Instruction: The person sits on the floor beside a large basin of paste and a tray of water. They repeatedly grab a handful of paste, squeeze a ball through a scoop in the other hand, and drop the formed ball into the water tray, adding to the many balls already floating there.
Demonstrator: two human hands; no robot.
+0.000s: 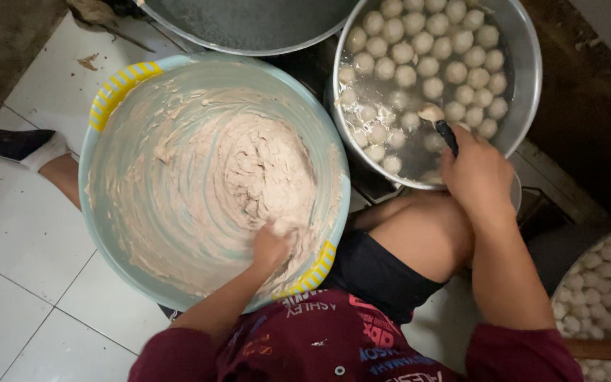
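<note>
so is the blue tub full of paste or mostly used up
Mostly used up: the blue tub shows smeared bare walls, with paste heaped only on one side, where the left hand digs in.

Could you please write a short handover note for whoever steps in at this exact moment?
Left hand: sunk in the pinkish paste inside the light blue basin, closed around some paste.
Right hand: holds a dark-handled spoon whose bowl carries a ball over the metal pot.
Done: many pale balls float in the pot's water; more fill a container at the right.
Left: plenty of paste remains in the basin.
</note>
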